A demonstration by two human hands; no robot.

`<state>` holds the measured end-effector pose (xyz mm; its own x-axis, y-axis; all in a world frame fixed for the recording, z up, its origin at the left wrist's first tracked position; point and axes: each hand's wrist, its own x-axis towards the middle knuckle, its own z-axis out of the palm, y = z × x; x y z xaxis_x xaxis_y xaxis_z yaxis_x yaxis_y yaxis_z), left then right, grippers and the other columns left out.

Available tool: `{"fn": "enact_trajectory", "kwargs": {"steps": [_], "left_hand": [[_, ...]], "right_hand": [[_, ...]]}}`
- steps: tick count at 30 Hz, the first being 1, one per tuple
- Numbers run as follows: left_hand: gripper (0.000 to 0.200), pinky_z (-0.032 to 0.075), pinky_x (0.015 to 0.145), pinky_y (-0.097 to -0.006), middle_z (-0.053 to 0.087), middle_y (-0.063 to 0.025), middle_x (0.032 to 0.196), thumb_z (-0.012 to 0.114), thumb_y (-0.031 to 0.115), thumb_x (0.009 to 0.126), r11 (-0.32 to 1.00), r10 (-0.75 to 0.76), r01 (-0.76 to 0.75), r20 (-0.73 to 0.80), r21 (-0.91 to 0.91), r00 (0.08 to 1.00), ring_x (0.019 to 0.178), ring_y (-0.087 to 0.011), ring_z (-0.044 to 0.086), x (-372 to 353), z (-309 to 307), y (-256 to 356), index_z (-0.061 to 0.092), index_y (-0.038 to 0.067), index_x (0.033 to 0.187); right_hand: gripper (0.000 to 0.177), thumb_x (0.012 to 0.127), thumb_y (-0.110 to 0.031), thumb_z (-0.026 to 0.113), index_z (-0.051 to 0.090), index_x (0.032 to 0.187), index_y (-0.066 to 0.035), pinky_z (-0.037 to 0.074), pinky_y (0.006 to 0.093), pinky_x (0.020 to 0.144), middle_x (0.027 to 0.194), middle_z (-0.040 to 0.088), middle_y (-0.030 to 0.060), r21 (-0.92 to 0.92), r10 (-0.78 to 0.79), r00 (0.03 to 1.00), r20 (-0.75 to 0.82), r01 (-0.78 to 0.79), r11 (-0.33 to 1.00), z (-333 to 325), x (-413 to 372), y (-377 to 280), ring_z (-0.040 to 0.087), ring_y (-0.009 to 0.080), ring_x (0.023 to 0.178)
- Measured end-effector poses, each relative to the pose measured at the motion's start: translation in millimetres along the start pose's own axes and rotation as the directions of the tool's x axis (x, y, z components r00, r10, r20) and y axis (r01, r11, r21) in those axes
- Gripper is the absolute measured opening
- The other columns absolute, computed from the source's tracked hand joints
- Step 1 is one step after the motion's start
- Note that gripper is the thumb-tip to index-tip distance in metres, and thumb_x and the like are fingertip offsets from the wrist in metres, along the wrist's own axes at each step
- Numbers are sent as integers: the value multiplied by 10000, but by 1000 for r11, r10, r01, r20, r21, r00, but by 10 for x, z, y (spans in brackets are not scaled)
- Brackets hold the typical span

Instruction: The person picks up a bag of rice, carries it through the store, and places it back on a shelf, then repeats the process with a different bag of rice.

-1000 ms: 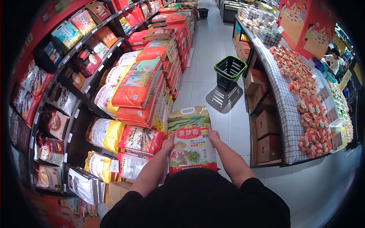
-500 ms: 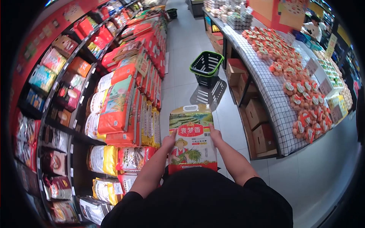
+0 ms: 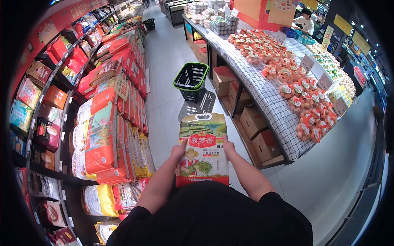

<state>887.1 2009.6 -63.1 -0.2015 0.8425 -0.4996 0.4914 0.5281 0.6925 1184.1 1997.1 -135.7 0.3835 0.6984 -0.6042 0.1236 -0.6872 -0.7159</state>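
Observation:
A printed bag with a white handle cut-out at its top is held upright in front of my body, its front towards me. My left hand grips its left edge, and my right hand grips the right edge at about the same height. The fingers behind the bag are hidden. Beyond the bag's top, a black shopping basket with a green rim stands on the floor.
Stacked red bags and shelves line the left side. On the right runs a table with checked cloth bearing netted round goods, with cardboard boxes beneath. A person is at the far right.
The view has turned right, so the shelves, basket and table appear further left. The bag stays between both hands, slightly further left in view.

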Motion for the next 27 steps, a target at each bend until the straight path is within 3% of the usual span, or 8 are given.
{"fn": "enact_trajectory", "kwargs": {"steps": [5, 8, 11, 19, 23, 27], "left_hand": [[978, 513, 879, -420, 680, -299, 1096, 535, 776, 832, 999, 21, -23, 48, 45, 999, 1052, -379, 671, 604, -202, 10, 647, -155, 1108], [986, 511, 887, -418, 675, -304, 1105, 533, 780, 830, 999, -29, 28, 66, 15, 997, 1064, -379, 667, 810, -470, -23, 644, -158, 1112], [994, 508, 895, -420, 673, -307, 1112, 532, 785, 827, 997, -73, 75, 76, -27, 994, 1074, -380, 664, 1189, -838, -126, 641, -160, 1119], [1002, 489, 933, -434, 661, -333, 1112, 465, 811, 838, 995, -84, 83, -12, -53, 996, 1092, -410, 650, 2118, -1791, -628, 667, -138, 1092], [964, 501, 906, -421, 665, -323, 1113, 515, 757, 859, 961, -173, 164, -23, -223, 985, 1069, -390, 662, 2330, -2135, -846, 641, -163, 1119], [1021, 492, 932, -419, 654, -338, 1127, 507, 787, 838, 960, -202, 182, -81, -212, 976, 1094, -411, 650, 2441, -2435, -818, 622, -185, 1130]], "right_hand": [[847, 903, -722, 479, 690, 1122, 69, 506, 388, 899, 1121, 698, 192, 30, 6, 1000, 14, -7, 1000, 209, -44, -502, 671, 283, 1035], [847, 913, -710, 480, 667, 1155, 81, 512, 399, 892, 1113, 698, 194, -42, 46, 999, -20, -47, 998, 563, 89, -748, 673, 282, 1032], [847, 921, -702, 475, 653, 1172, 87, 518, 411, 881, 1127, 692, 204, 20, 50, 998, 37, -51, 999, 1065, 398, -896, 674, 294, 1032], [885, 902, -727, 470, 658, 1156, 99, 517, 422, 873, 1144, 682, 241, -247, -84, 994, 64, 97, 964, 2295, 442, -1965, 669, 334, 1053], [914, 895, -743, 460, 650, 1168, 108, 503, 430, 903, 1174, 667, 257, -360, -103, 989, 109, 136, 923, 2828, 625, -2175, 653, 348, 1089], [933, 891, -748, 459, 634, 1190, 118, 489, 434, 935, 1207, 646, 282, -347, -96, 985, 144, 141, 927, 3237, 742, -2424, 632, 363, 1137]]}}
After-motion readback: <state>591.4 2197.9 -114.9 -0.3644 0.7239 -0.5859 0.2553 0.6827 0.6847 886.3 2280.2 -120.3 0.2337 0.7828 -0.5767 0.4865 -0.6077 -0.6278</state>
